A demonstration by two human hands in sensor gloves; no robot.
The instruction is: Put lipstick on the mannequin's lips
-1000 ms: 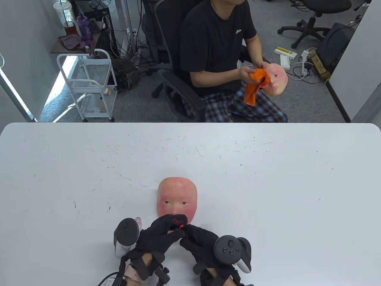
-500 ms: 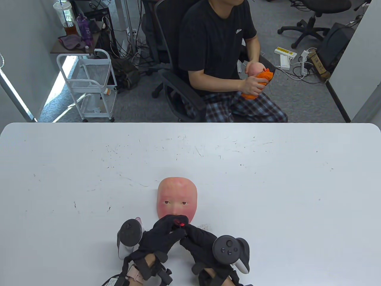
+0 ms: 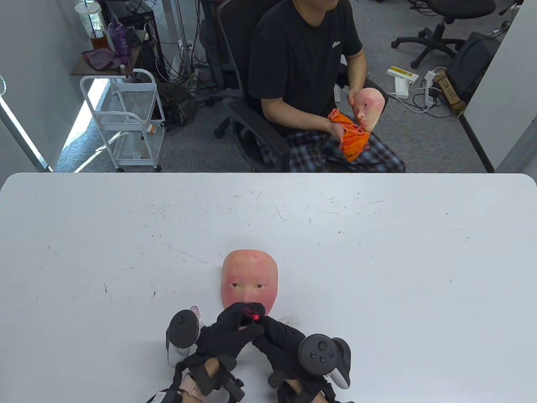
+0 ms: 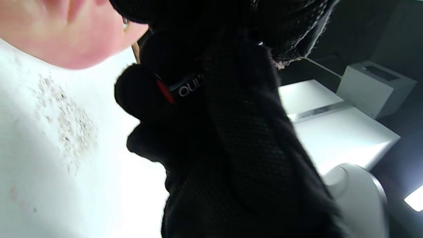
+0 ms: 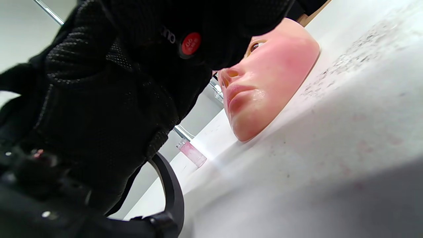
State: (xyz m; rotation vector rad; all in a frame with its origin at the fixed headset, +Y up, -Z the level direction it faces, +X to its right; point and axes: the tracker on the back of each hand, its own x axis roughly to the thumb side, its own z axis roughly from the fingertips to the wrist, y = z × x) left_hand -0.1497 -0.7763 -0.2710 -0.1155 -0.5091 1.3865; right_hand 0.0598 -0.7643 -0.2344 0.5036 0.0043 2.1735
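A pink mannequin face [image 3: 250,279] lies face up on the white table [image 3: 377,260]. My two hands meet over its mouth and chin and hide them in the table view. Between the fingers is a black lipstick tube with a red round end [image 3: 254,315]. My left hand [image 3: 247,315] curls over it from the left, and my right hand [image 3: 262,324] holds it from the right. In the right wrist view the tube's red end [image 5: 191,43] hangs just above the nose, and the lips [image 5: 243,91] look pale pink. The tube also shows in the left wrist view [image 4: 180,89].
A small pink translucent cap [image 3: 196,311] lies on the table by my left hand; it also shows in the right wrist view [image 5: 193,152]. Dark smudges [image 3: 287,320] mark the table right of the chin. A seated person beyond the far edge wipes another mask [image 3: 369,107] with an orange cloth [image 3: 350,136].
My hands stay over the mouth; the left hand's tracker has shifted slightly right. The person behind has turned the other mask and moved the orange cloth.
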